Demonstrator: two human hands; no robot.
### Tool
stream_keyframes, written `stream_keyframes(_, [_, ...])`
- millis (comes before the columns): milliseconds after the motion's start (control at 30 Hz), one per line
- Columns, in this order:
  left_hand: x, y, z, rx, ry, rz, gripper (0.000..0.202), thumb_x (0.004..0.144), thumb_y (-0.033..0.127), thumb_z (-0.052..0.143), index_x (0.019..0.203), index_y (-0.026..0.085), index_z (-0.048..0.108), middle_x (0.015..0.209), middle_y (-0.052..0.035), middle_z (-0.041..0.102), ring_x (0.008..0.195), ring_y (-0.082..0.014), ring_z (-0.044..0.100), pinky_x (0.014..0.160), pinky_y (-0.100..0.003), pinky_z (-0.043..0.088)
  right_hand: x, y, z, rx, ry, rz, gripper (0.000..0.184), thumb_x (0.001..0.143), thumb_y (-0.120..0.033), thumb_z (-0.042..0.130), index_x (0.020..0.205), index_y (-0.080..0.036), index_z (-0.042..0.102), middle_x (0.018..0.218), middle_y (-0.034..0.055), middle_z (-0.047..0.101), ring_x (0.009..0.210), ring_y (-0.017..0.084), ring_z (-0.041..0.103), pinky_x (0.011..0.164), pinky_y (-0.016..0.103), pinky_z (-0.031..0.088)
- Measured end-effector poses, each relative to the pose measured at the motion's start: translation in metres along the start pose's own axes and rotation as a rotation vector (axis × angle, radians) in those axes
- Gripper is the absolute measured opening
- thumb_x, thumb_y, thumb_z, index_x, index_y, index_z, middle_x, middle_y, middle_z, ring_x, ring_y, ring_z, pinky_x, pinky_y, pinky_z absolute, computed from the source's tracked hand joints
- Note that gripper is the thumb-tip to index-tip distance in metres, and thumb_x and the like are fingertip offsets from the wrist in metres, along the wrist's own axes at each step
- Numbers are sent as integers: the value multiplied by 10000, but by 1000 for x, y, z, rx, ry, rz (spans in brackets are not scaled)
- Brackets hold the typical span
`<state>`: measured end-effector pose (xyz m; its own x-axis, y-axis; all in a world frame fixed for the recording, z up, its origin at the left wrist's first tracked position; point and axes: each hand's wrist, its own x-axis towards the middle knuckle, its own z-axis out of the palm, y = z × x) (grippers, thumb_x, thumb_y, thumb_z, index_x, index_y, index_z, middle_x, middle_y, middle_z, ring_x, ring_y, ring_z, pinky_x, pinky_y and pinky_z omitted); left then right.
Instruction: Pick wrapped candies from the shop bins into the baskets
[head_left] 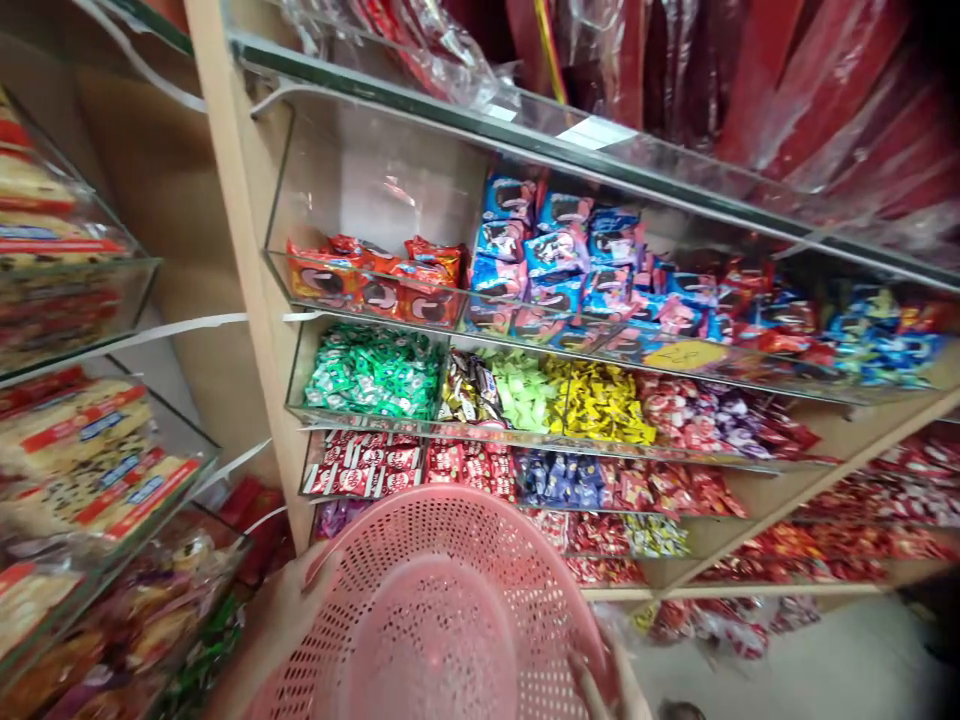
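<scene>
A pink perforated plastic basket is held in front of me, tilted so that I look down into it; nothing lies inside the part I see. On its left rim, my left hand is closed, the thumb over the edge and the other fingers mostly hidden behind the wall. My right hand grips the opposite rim, fingers reaching over to the inside, slightly blurred. Beyond the basket, red-and-white wrapped sweets and dark blue wrapped sweets sit in low shelf compartments.
Glass-fronted shelves hold green sweets, yellow sweets and blue snack packets. A yellow price tag sticks to one front. Bagged biscuits fill the left shelves. A wooden upright divides the units. Grey floor shows lower right.
</scene>
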<state>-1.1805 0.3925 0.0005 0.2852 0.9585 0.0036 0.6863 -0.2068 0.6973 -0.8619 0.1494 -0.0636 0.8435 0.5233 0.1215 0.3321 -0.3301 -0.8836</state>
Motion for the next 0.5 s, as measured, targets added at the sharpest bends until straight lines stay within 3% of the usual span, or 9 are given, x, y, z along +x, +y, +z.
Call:
stream_keyframes(100, [5,14,8,30,-19,-8,434,805,507,376,1008,234,645,865,-36,726,912,-225,656,712,-229,478,13,-4,-12,-47,-28,-52,618,734,-594,474,1150,-138,514,1178,127,613,1110,257,563,860,254,495])
stream_keyframes(233, [0,42,32,-37,-36,37,420,790,527,385,917,211,630,815,-33,712,868,-213,656,709,-224,485,56,-6,-55,-208,-74,-105,565,713,-567,495,1116,-174,549,1148,107,639,1106,258,568,894,298,478])
stream_keyframes(333, [-14,60,62,-173,-144,102,424,798,564,367,835,218,609,758,-11,694,791,-188,655,690,-212,493,92,-3,-88,-350,-94,-128,524,700,-559,489,1061,-188,571,1088,117,666,1048,276,602,843,323,494])
stream_keyframes(400, [-24,68,87,-213,-173,61,454,789,592,359,841,213,604,750,-25,693,776,-197,654,674,-224,501,115,-1,-105,-443,-91,-136,484,704,-549,478,1005,-187,589,1039,134,680,999,292,624,812,341,496])
stream_keyframes(500, [-33,76,117,-238,-94,6,506,723,637,421,899,199,606,933,-65,696,933,-227,631,774,-245,496,144,0,-121,-507,-70,-168,453,732,-552,439,931,-181,606,997,153,689,966,301,635,797,353,492])
